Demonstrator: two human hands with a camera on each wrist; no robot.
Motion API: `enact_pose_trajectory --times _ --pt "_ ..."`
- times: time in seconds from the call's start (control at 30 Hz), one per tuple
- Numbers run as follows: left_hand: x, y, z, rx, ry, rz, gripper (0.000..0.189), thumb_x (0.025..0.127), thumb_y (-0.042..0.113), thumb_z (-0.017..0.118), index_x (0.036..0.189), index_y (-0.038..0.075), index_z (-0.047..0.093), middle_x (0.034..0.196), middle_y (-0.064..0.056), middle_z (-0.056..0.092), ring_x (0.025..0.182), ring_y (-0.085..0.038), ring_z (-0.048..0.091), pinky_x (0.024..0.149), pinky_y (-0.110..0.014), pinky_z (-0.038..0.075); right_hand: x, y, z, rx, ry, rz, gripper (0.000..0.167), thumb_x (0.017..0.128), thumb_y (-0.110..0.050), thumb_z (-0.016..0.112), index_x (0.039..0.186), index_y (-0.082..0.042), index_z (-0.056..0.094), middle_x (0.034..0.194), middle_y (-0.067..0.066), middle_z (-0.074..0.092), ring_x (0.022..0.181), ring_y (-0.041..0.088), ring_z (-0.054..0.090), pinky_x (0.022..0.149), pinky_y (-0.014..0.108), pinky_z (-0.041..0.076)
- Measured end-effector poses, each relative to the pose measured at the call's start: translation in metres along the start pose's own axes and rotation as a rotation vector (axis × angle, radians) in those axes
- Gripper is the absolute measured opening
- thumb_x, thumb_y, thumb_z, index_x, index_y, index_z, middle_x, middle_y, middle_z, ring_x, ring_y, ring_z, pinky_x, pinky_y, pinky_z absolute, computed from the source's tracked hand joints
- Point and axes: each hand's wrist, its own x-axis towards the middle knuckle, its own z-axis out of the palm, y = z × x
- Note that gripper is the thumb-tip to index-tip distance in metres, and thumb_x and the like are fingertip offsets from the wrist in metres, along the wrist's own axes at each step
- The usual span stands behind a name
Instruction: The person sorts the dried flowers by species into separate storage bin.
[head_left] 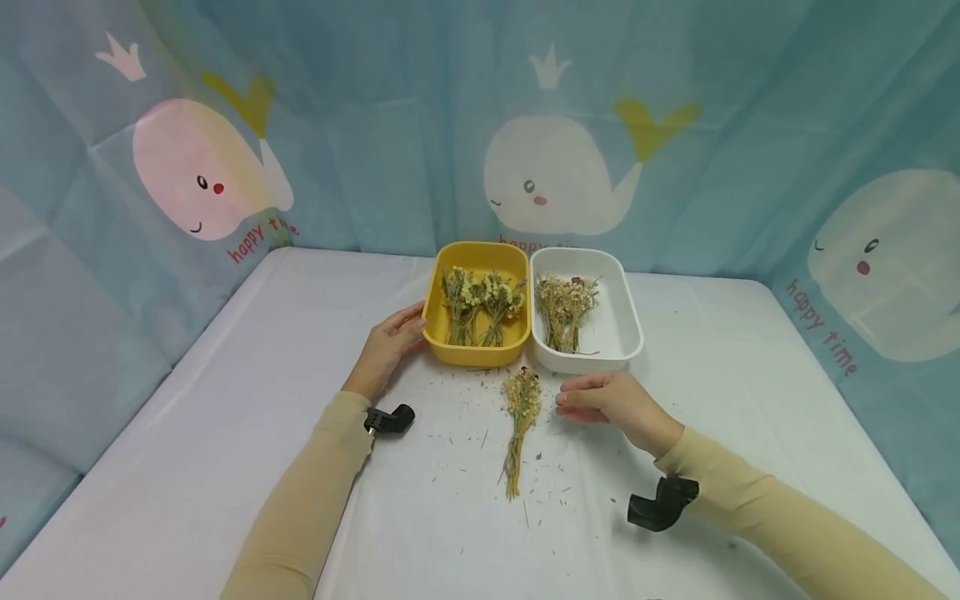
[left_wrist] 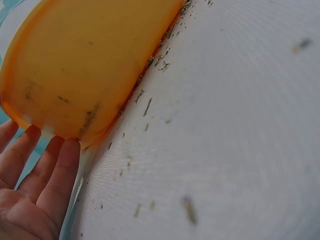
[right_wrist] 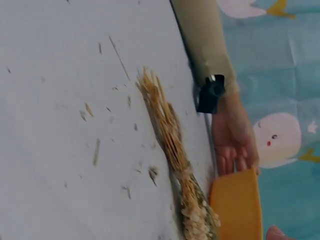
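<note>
My left hand (head_left: 386,350) touches the left side of a yellow plastic bin (head_left: 480,357); in the left wrist view its straight fingertips (left_wrist: 70,150) rest against the wall. Inside that bin lie bundles of pale yellow dried flowers (head_left: 461,307). Dried flowers with cream and red heads (head_left: 566,307) fill the left part of the white bin (head_left: 620,321) beside it. One loose dried flower bunch (head_left: 519,408) lies on the table in front of the bins, stems toward me. To its right hovers my right hand (head_left: 611,402), fingers extended and holding nothing. Only a fingertip of it shows in the right wrist view.
Bits of stem and petal (head_left: 540,457) are scattered over the white tablecloth (head_left: 442,533) around the loose bunch. A blue curtain with whale prints (head_left: 547,175) hangs behind and along both sides of the table.
</note>
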Motion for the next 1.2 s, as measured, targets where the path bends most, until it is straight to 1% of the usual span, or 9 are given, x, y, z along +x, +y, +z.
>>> enact_pose_trajectory --times 0.2,0.3,0.4,0.47,0.6,0.77,0.83,1.0,1.2 --pt "0.0 0.002 0.0 0.023 0.004 0.002 0.054 0.102 0.03 0.058 0.152 0.018 0.043 0.154 -0.002 0.047 0.141 -0.018 0.047 0.108 -0.028 0.051 0.002 0.01 0.01 0.009 -0.054 0.035 0.033 0.091 -0.008 0.069 0.114 0.016 0.065 0.101 0.018 0.076 0.089 0.014 0.074 0.084 0.03 0.063" --pt "0.0 0.003 0.002 0.032 0.002 0.011 0.053 0.102 0.029 0.057 0.152 0.018 0.042 0.155 -0.003 0.047 0.141 -0.018 0.047 0.109 -0.03 0.05 0.002 0.014 0.014 0.021 -0.077 0.074 0.033 0.093 -0.008 0.067 0.114 0.016 0.065 0.1 0.02 0.076 0.088 0.016 0.075 0.083 0.03 0.063" --pt "0.0 0.004 0.002 0.041 -0.001 0.017 0.053 0.103 0.029 0.056 0.153 0.018 0.041 0.155 -0.003 0.046 0.142 -0.018 0.046 0.109 -0.03 0.05 0.002 0.018 0.019 0.056 -0.094 0.137 0.032 0.093 -0.01 0.067 0.114 0.014 0.066 0.098 0.018 0.077 0.087 0.017 0.075 0.081 0.029 0.064" --pt "-0.001 0.003 0.002 0.042 0.004 0.002 0.053 0.102 0.029 0.057 0.152 0.018 0.042 0.155 -0.003 0.047 0.141 -0.017 0.047 0.107 -0.028 0.051 0.002 0.02 0.023 0.071 -0.118 0.18 0.033 0.093 -0.012 0.069 0.115 0.013 0.067 0.098 0.016 0.077 0.085 0.016 0.075 0.081 0.028 0.064" --pt "-0.003 -0.001 0.002 0.032 -0.004 -0.008 0.054 0.102 0.028 0.057 0.152 0.017 0.042 0.155 -0.003 0.046 0.142 -0.017 0.046 0.103 -0.023 0.053 0.001 0.024 0.031 0.088 -0.155 0.221 0.036 0.092 -0.015 0.071 0.116 0.012 0.067 0.095 0.014 0.077 0.082 0.014 0.075 0.078 0.026 0.064" --pt "-0.001 -0.004 0.002 0.006 -0.019 0.018 0.054 0.102 0.027 0.057 0.153 0.017 0.041 0.156 -0.005 0.044 0.143 -0.018 0.044 0.101 -0.02 0.053 0.007 0.019 0.036 0.028 -0.148 0.256 0.036 0.09 -0.021 0.074 0.108 0.01 0.071 0.084 0.011 0.077 0.071 0.011 0.074 0.07 0.023 0.063" --pt "0.0 -0.004 0.002 0.001 -0.018 0.018 0.054 0.103 0.026 0.057 0.153 0.017 0.041 0.156 -0.005 0.045 0.143 -0.018 0.045 0.1 -0.02 0.054 0.011 0.017 0.038 0.0 -0.139 0.278 0.034 0.089 -0.023 0.076 0.104 0.007 0.073 0.08 0.01 0.076 0.067 0.011 0.073 0.067 0.023 0.063" --pt "0.0 -0.003 0.002 -0.005 -0.021 0.015 0.054 0.102 0.027 0.057 0.153 0.017 0.041 0.156 -0.005 0.044 0.143 -0.019 0.045 0.101 -0.021 0.053 0.02 0.017 0.044 -0.036 -0.11 0.298 0.029 0.087 -0.024 0.077 0.097 0.004 0.076 0.071 0.007 0.075 0.061 0.011 0.072 0.064 0.025 0.064" --pt "0.0 -0.001 0.0 0.014 -0.017 0.009 0.053 0.103 0.027 0.056 0.153 0.018 0.041 0.156 -0.005 0.045 0.142 -0.02 0.046 0.105 -0.026 0.052 0.027 0.016 0.049 -0.077 -0.085 0.304 0.024 0.088 -0.019 0.075 0.093 0.004 0.076 0.066 0.006 0.073 0.057 0.01 0.071 0.061 0.025 0.063"
